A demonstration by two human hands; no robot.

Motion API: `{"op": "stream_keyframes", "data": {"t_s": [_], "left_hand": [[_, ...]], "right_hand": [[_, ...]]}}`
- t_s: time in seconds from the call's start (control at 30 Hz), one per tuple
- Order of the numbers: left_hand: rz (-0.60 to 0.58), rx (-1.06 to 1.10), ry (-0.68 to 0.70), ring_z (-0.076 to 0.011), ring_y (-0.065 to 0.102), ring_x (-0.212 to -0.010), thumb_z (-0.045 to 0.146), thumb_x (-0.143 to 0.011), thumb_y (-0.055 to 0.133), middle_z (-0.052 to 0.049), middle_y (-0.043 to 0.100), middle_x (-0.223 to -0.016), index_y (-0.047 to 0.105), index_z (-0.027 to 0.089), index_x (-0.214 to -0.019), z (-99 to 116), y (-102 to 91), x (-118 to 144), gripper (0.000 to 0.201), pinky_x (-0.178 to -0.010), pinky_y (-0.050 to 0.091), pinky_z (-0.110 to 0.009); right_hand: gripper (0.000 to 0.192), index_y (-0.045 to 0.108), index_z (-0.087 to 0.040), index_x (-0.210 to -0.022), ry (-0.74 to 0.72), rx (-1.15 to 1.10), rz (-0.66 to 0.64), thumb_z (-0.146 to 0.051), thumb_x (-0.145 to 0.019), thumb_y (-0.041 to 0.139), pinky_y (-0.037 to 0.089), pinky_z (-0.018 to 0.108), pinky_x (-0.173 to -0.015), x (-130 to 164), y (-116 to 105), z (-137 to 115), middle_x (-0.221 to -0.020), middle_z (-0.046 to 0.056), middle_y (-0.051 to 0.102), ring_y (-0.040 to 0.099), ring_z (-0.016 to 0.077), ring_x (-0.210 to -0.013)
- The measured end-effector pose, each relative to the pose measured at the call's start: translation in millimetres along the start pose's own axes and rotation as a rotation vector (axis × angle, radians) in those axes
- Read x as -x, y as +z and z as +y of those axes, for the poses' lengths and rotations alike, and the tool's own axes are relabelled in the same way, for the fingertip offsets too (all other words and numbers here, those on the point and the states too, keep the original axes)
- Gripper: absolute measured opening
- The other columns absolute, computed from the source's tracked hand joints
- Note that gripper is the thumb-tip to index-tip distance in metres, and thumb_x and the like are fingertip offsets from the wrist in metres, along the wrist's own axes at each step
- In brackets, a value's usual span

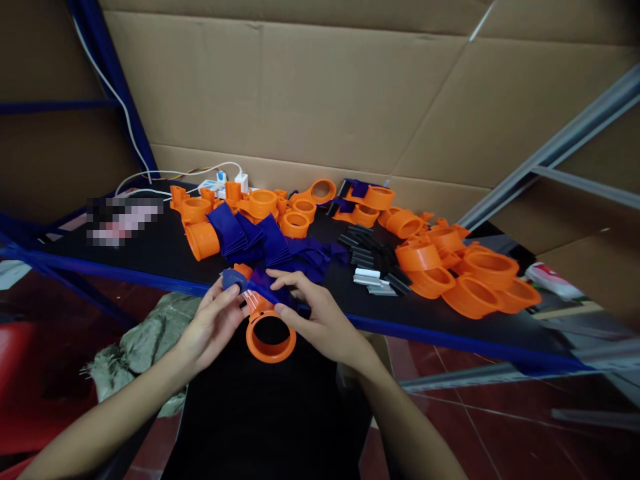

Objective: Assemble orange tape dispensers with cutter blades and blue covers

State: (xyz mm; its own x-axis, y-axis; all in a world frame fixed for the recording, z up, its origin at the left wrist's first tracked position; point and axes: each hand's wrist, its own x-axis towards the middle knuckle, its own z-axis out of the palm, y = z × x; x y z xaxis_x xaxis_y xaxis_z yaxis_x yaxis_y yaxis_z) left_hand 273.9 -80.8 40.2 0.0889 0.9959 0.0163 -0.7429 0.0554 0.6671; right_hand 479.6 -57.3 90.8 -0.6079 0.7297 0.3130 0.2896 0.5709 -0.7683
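Both hands working just off the table's (pixel 150 277) near edge. Left hand (pixel 213 327) pinching a blue strip (pixel 260 283); right hand (pixel 320 320) closing around the orange ring part (pixel 270 337). Risk: unsupported ring slipping floorward if either grip is loosening.
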Motion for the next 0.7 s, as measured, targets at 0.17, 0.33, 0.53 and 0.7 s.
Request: {"op": "stream_keyframes", "data": {"t_s": [0.17,0.33,0.53,0.7], "left_hand": [[0.0,-0.054,0.017,-0.0234,0.066,-0.104,0.025,-0.083,0.073,-0.005,0.072,-0.103,0.067,0.021,-0.102,0,3.6,4,0.021,-0.101,0.049,-0.043],[0.061,-0.205,0.084,-0.0215,0.065,-0.099,0.02,-0.072,0.083,-0.002,0.067,-0.106,0.061,0.027,-0.118,-5,-5.0,15,0.051,-0.095,0.049,-0.035],[-0.09,-0.523,0.253,-0.0284,0.062,-0.098,0.024,-0.056,0.091,-0.006,0.063,-0.114,0.06,0.027,-0.124,2,-10.6,28,0.075,-0.091,0.048,-0.037],[-0.289,-0.687,0.349,-0.0328,0.06,-0.103,0.024,-0.051,0.094,-0.01,0.062,-0.113,0.065,0.025,-0.119,18,-0.4,35,0.074,-0.095,0.047,-0.043]], "right_hand": [[0.023,0.058,-0.024,-0.115,0.023,-0.019,0.001,-0.023,-0.092,0.06,0.047,0.039,-0.097,1,-1,-3,-0.142,0.011,0.056,0.057,0.0234,-0.126],[0.017,0.063,-0.022,-0.102,-0.001,-0.124,-0.004,-0.027,-0.087,0.069,0.047,0.035,-0.097,1,8,-5,-0.128,0.009,0.061,0.059,0.0211,-0.117],[0.035,0.061,-0.021,-0.091,0.124,-0.486,0.183,-0.037,-0.071,0.085,0.051,0.028,-0.079,-2,26,-4,-0.089,0.001,0.061,0.058,0.0145,-0.083],[0.037,0.063,-0.02,-0.085,0.154,-0.718,0.09,-0.035,-0.065,0.089,0.049,0.024,-0.071,0,27,-8,-0.079,-0.003,0.056,0.055,0.0102,-0.071]]}}
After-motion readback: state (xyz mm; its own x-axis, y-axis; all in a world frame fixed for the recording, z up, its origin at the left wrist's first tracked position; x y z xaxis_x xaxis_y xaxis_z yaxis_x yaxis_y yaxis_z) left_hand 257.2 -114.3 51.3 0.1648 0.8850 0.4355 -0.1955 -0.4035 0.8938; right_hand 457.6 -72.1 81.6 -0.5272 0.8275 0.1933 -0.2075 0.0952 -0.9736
